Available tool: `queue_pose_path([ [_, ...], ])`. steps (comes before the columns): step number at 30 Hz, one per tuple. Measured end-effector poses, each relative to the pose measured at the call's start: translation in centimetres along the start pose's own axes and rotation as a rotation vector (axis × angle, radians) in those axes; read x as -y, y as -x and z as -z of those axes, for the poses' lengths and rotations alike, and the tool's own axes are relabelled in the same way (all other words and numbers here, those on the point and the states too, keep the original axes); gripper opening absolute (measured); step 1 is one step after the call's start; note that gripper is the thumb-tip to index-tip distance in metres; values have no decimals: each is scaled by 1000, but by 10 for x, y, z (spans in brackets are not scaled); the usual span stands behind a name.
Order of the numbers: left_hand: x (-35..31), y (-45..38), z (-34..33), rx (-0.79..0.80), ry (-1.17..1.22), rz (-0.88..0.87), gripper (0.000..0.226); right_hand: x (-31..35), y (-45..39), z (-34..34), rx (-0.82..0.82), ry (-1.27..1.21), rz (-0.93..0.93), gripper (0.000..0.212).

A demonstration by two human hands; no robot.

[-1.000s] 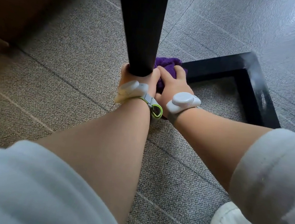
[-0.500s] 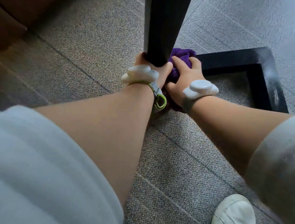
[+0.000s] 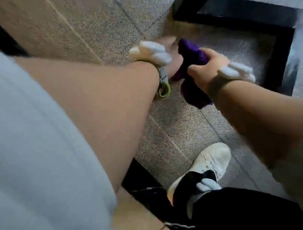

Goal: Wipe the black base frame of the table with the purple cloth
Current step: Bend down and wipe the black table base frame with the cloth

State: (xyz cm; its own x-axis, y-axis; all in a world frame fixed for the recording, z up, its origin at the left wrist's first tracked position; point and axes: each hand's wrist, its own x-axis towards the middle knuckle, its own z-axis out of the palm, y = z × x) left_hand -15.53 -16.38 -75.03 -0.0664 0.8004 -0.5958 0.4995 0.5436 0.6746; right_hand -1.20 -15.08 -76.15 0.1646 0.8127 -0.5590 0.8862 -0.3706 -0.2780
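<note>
The purple cloth (image 3: pixel 191 60) hangs bunched between both hands above the grey carpet. My right hand (image 3: pixel 205 68) grips its upper part from the right, and a loose end drops below that wrist. My left hand (image 3: pixel 171 62) touches the cloth from the left, fingers mostly hidden behind it; whether it grips the cloth is unclear. The black base frame (image 3: pixel 282 52) lies on the floor at the upper right, its corner beyond the hands. Both hands are apart from the frame. The picture is blurred by motion.
A white shoe (image 3: pixel 208 166) and a black trouser leg (image 3: pixel 247 218) are at the lower right. Grey carpet tiles (image 3: pixel 182 131) cover the floor. A dark strip (image 3: pixel 141 186) and a brown surface (image 3: pixel 135 220) lie at the bottom centre.
The view has swung down and left; the upright table leg no longer stands in front of the hands. Both hands have pulled back from the frame with the cloth, which now hangs loose.
</note>
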Motion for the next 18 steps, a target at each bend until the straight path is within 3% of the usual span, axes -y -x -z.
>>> queue_pose_path([
  [2, 22, 28, 2, 97, -44, 36, 16, -3, 31, -7, 114, 60, -23, 51],
  [5, 48, 74, 12, 236, -87, 159, 64, 5, 70, -12, 184, 155, -30, 51],
  [13, 60, 190, 72, 133, -73, 363, 46, 60, 162, 5, 382, 377, 239, 70],
  [18, 21, 236, 133, 57, -81, 375, 50, 117, 219, 57, 445, 408, 323, 56],
])
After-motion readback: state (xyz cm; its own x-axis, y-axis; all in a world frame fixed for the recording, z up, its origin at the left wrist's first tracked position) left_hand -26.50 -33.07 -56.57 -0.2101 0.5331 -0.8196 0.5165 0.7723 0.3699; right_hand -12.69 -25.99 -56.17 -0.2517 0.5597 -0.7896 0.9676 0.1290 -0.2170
